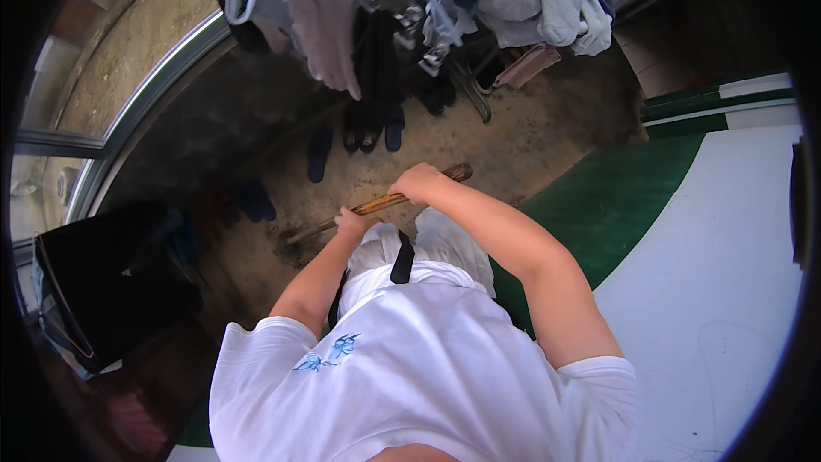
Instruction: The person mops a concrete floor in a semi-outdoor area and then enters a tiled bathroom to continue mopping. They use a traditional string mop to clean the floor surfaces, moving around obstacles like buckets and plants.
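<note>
Both my hands are closed round a long wooden pole [379, 204], which slants in front of my legs from lower left to upper right. My right hand [416, 181] grips it near its thick brown upper end. My left hand [352, 222] holds it further down. Beyond the left hand the pole runs down toward the floor, where a dark, blurred patch surrounds its lower end. I cannot make out whether a head is fixed there.
Dark slippers [320, 154] and shoes stand on the stained floor [530, 145] ahead. Clothes [325, 30] hang from a rack above them. A black-covered object [111, 282] stands at left by the window frame [167, 64]. A green-and-white wall [701, 291] rises at right.
</note>
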Available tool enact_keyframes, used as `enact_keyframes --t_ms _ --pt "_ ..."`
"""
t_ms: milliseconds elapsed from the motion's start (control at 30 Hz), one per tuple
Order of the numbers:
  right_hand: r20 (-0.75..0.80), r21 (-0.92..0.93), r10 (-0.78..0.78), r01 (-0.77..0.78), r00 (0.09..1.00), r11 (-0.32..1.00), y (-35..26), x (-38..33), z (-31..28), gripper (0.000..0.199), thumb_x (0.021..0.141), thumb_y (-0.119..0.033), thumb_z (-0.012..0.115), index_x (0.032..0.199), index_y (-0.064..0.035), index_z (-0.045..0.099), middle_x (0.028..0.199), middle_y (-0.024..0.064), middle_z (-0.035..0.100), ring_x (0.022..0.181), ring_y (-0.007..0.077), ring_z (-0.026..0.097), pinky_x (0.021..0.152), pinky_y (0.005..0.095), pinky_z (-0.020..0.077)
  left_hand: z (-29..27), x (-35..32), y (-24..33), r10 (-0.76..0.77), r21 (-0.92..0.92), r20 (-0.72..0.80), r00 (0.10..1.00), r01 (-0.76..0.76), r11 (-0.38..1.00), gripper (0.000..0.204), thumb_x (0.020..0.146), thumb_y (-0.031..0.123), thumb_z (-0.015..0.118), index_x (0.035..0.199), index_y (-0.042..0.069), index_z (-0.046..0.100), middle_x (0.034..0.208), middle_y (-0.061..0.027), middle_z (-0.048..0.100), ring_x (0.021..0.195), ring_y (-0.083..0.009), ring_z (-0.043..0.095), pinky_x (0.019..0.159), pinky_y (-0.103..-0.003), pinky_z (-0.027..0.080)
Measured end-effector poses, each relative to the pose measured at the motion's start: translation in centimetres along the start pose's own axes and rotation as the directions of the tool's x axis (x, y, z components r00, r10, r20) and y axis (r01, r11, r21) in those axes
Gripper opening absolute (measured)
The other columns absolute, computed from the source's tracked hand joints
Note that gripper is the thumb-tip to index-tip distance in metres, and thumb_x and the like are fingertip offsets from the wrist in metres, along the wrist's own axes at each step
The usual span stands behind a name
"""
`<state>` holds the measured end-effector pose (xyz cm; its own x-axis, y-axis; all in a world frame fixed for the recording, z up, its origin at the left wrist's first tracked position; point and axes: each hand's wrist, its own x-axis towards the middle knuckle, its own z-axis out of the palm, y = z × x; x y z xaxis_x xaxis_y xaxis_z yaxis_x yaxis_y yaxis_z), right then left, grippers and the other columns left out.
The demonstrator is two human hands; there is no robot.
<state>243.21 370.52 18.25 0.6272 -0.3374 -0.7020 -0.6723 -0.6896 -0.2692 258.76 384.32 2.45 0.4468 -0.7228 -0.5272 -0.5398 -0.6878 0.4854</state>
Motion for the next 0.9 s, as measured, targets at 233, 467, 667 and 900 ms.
enact_keyframes --t_ms 233,467,667,900 --pt "0.046 0.06 0.027 -0.03 0.999 0.998 10.4 -4.2 -1.2 0.048 0.069 -0.006 0.061 0.112 -0.0284 0.058 0.101 0.0041 0.063 0.093 0.0244 0.06 0.078 0.0383 0.0473 3.9 1.6 15.0 0.238 0.345 0.353 0.905 -0.362 0.866 0.034 0.065 0.035 0.07 0.088 0.011 0.067 0.085 -0.013 0.065 0.082 -0.0286 0.061 0.073 -0.039 0.049" --pt "0.118 0.061 0.131 -0.139 0.984 0.988 23.7 -10.3 -0.5 0.044 0.069 -0.008 0.063 0.108 -0.0272 0.061 0.099 0.0035 0.064 0.094 0.0243 0.06 0.078 0.038 0.0473 13.6 1.8 26.4 0.338 0.265 0.498 0.798 -0.512 0.817 0.039 0.065 0.037 0.07 0.094 0.011 0.065 0.083 -0.0152 0.065 0.077 -0.0303 0.062 0.069 -0.041 0.048" --pt "0.107 0.046 0.269 -0.275 0.957 0.96 29.0 -12.3 -2.7 0.026 0.073 -0.016 0.06 0.099 -0.0147 0.065 0.098 0.0063 0.064 0.093 0.0236 0.061 0.074 0.0369 0.0485 17.4 2.9 33.7 0.367 0.159 0.567 0.737 -0.536 0.829 0.037 0.066 0.032 0.068 0.095 0.009 0.064 0.085 -0.0155 0.064 0.08 -0.0317 0.061 0.07 -0.041 0.048" --pt "0.089 0.067 0.25 -0.256 0.964 0.964 29.4 -11.5 -4.6 0.021 0.076 -0.02 0.057 0.09 -0.0088 0.068 0.094 0.0103 0.066 0.088 0.0245 0.063 0.071 0.0365 0.049 17.4 4.7 33.6 0.383 0.098 0.532 0.755 -0.504 0.858 0.035 0.067 0.033 0.069 0.096 0.013 0.063 0.088 -0.0122 0.064 0.082 -0.0312 0.061 0.071 -0.041 0.048"
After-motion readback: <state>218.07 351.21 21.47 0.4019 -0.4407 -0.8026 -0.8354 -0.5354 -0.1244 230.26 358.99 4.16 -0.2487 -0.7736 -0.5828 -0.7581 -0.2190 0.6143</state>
